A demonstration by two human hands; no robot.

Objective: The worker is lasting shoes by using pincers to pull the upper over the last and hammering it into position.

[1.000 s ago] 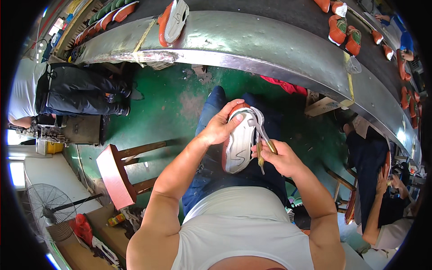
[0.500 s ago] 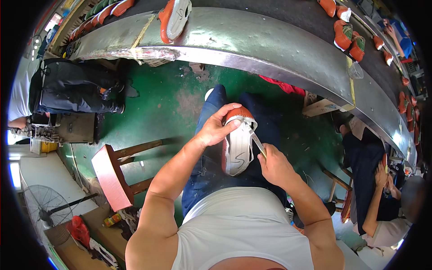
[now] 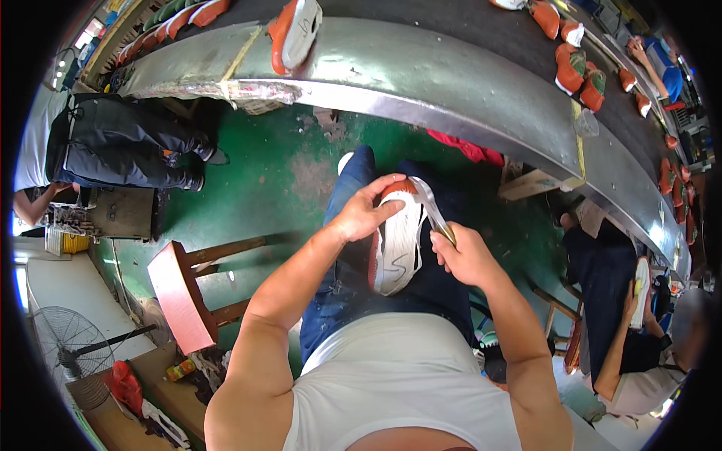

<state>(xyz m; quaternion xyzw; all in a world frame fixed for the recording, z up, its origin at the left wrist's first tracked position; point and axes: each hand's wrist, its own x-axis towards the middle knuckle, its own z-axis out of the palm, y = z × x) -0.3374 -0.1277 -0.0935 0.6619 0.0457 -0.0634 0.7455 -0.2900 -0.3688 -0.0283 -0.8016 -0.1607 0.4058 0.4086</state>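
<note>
An orange shoe with a white sole (image 3: 396, 239) rests sole-up on my lap. My left hand (image 3: 363, 213) grips its toe end, thumb across the sole. My right hand (image 3: 460, 254) is shut on a thin metal tool with a yellowish handle (image 3: 431, 205). The tool's tip lies at the sole's far right edge, near the toe.
A curved metal conveyor (image 3: 451, 83) runs across the top, carrying orange shoes (image 3: 292, 34). A red stool (image 3: 177, 295) stands at my left on the green floor. One person sits at left (image 3: 113, 143), another at right (image 3: 620, 301). A fan (image 3: 68, 349) stands at lower left.
The tool has swung from the sole's right side up to the toe end. The white strip hanging off the sole earlier is no longer seen. My left hand has stayed on the toe.
</note>
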